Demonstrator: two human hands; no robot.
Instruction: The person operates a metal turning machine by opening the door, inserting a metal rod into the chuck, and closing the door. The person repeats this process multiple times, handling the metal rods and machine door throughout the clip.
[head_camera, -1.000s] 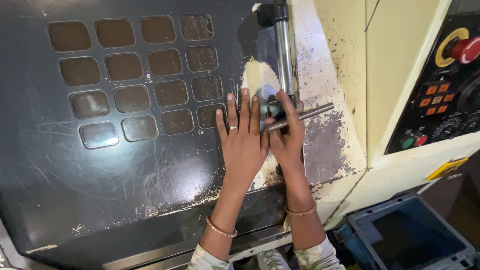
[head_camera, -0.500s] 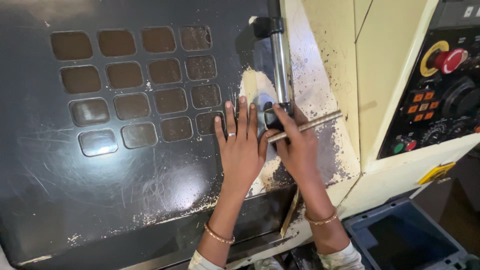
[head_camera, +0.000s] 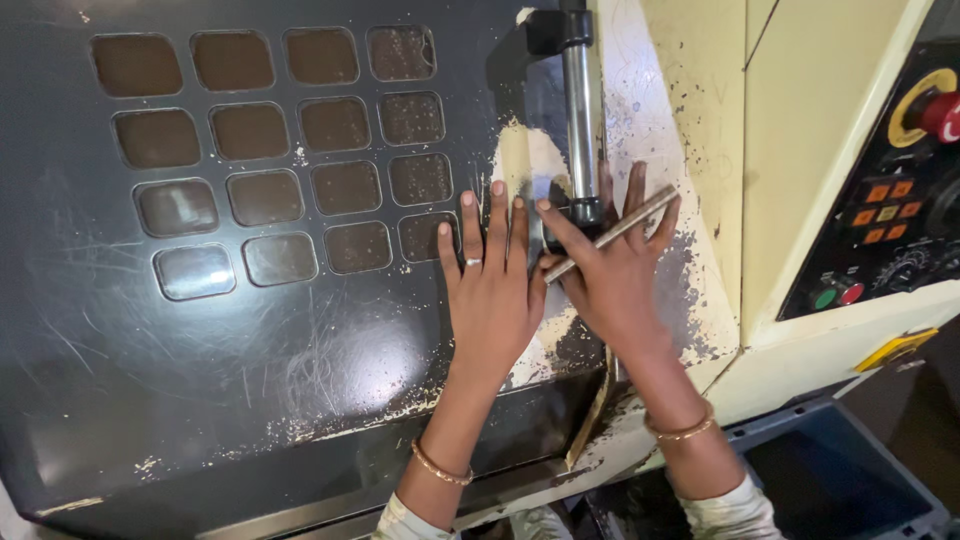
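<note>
My left hand lies flat with fingers together against the dark, scratched machine door, just left of the door's vertical chrome handle. My right hand presses on the lower end of that handle with fingers spread, and a thin metal rod lies slanted across its fingers, pinned under them. A ring is on my left hand and thin bangles on both wrists.
The door has a grid of several small brown windows. To the right stands a cream machine panel with a control board, a red round stop button and small coloured buttons. A blue bin sits at the lower right.
Both hands have stayed on the door by the handle. The right hand has shifted a little right with the rod, and the view has moved closer.
</note>
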